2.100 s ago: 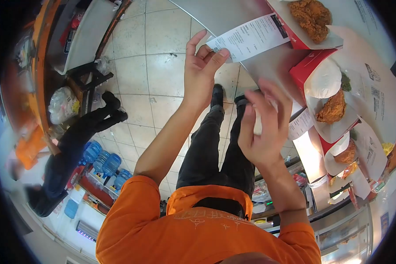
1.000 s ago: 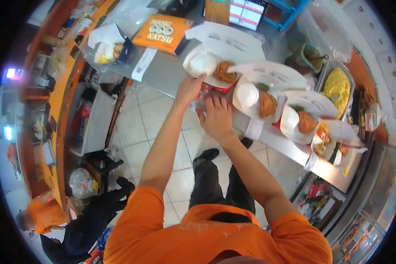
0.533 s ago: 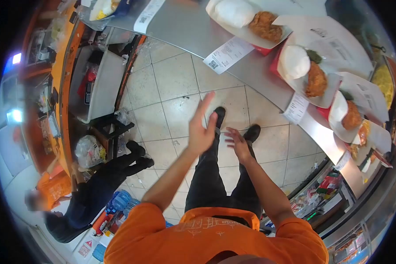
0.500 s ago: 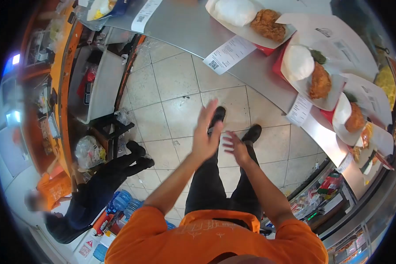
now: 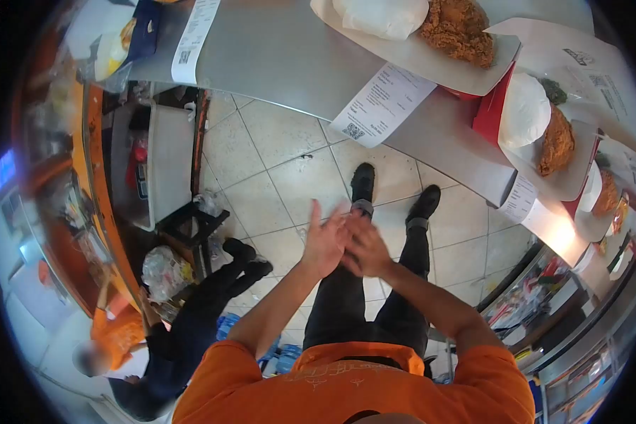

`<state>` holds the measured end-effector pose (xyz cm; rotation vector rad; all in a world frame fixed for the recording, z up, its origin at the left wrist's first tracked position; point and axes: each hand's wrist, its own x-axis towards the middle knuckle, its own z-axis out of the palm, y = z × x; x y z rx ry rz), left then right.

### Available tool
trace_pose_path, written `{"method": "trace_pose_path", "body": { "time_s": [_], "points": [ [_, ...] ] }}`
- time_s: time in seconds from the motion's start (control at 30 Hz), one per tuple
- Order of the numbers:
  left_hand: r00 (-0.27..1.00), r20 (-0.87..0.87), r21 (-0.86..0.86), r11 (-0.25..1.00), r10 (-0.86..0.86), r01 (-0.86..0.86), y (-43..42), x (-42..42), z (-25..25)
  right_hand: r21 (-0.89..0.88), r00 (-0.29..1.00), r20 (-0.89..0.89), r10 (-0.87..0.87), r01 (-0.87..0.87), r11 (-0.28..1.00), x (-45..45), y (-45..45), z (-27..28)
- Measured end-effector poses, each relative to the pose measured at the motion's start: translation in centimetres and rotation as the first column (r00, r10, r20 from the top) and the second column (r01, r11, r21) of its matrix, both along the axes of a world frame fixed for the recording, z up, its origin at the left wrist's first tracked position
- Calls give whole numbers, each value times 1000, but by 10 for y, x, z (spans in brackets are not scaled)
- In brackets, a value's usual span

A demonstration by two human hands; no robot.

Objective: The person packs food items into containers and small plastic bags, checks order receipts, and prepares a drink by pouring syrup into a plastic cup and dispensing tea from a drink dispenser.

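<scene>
My left hand (image 5: pixel 325 244) is raised over the floor in front of my legs, fingers spread, holding nothing. Against it from the right comes my right hand (image 5: pixel 364 246), a little blurred, its fingers apart and overlapping the left one. Beyond both hands, a printed receipt (image 5: pixel 383 104) hangs over the edge of the steel counter (image 5: pixel 275 60). Behind that receipt stands an open box with wrapped rice (image 5: pixel 385 15) and fried chicken (image 5: pixel 457 32). To its right is a red and white box (image 5: pixel 493 113) with rice, greens and chicken.
More open food boxes line the counter at right, one with a receipt (image 5: pixel 519 200) at its front. A second receipt (image 5: pixel 194 42) and a dark blue box (image 5: pixel 145 30) lie at upper left. Two people, one in dark clothes (image 5: pixel 191 325), are at lower left, near a black stool (image 5: pixel 194 226).
My hands have come together from apart. The view has shifted, so the counter and boxes look closer. Earlier my hands were at the receipt and box on the counter; now they are away from them.
</scene>
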<state>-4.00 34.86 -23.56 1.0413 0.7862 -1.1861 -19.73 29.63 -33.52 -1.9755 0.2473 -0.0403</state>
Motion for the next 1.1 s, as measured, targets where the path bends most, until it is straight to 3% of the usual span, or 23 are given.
{"method": "trace_pose_path", "body": {
  "time_s": [0.03, 0.07, 0.1, 0.13, 0.2, 0.3, 0.37, 0.43, 0.5, 0.57, 0.6, 0.63, 0.7, 0.77, 0.83, 0.87, 0.9, 0.93, 0.97, 1.0, 1.03, 1.07, 1.1],
  "points": [
    [997, 78, -2, 1000, 28, -28, -12, 17, 18, -2, 985, -127, -120, 121, 993, -4, 7, -23],
    [997, 78, 3, 1000, 9, -9, -12, 30, 20, 101, 755, -656, 10, 75, 992, 10, -4, -24],
    [839, 540, 4, 996, -76, 87, -10, 44, 22, 226, 272, -942, 195, 90, 970, 22, -15, -22],
    [477, 869, 50, 982, -133, 183, -6, 54, 24, 271, 479, -866, 145, 206, 940, 12, -4, -40],
    [339, 894, 186, 931, -293, 314, -2, 60, 11, 359, 763, -635, -120, 429, 829, 15, 21, -55],
    [-127, 809, 554, 673, -573, 490, 14, 39, -31, 600, 777, -630, -8, 493, 630, 65, 26, -34],
    [-235, 684, 675, 475, -691, 565, 35, 26, -77, 634, 868, -495, -42, 394, 665, 87, 26, -41],
    [-127, 685, 650, 524, -717, 550, 66, 25, -128, 313, 782, -605, 149, 61, 948, 113, -3, -26],
    [-19, 682, 629, 573, -731, 526, 89, 35, -170, 199, 786, -617, -17, 177, 964, 103, -11, -55],
    [206, 408, 587, 429, -889, 687, 115, 60, -203, 138, 694, -717, -64, 232, 963, 75, -27, -98],
    [-50, 291, 633, 153, -955, 759, 138, 71, -231, -52, 700, -694, -169, 185, 981, 49, -26, -126],
    [-310, 173, 646, -130, -935, 753, 154, 86, -252, -141, 685, -728, -27, -110, 984, 39, -55, -109],
    [-754, -57, 457, -688, -655, 564, 148, 123, -246, -257, 595, -803, 21, -379, 889, -20, -72, -135],
    [-876, -142, 428, -827, -460, 365, 134, 152, -256, -159, 424, -905, -32, -267, 950, -70, -94, -147],
    [-607, 48, 665, -428, -793, 612, 132, 187, -273, -97, 303, -945, -125, 104, 990, -107, -120, -145],
    [-314, 338, 593, -59, -887, 803, 138, 211, -302, -142, 403, -883, -242, 264, 954, -151, -123, -177],
    [591, 211, 319, 626, -779, 711, 104, 219, -257, 87, 239, -956, -171, 786, 611, -170, -137, -182],
    [971, 103, 194, 962, -214, 191, 71, 227, -225, 73, 94, -964, -249, 993, 94, -181, -147, -170],
    [971, 101, 196, 961, -216, 193, 78, 226, -240, 202, 109, -930, -352, 950, -238, -198, -148, -168],
    [918, 163, 106, 931, -362, 348, 96, 222, -272, -82, 15, -931, -364, 965, 250, -221, -144, -196],
    [840, 237, 24, 868, -488, 497, 112, 217, -304, -347, -58, -905, -421, 671, 655, -237, -138, -221],
    [742, 321, -45, 773, -588, 632, 118, 214, -320, -349, -56, -904, -423, 668, 657, -225, -134, -212],
    [-110, 149, 267, -67, -983, 961, 96, 205, -316, -163, 157, -959, -235, 373, 913, -199, -122, -196]
  ]
}}
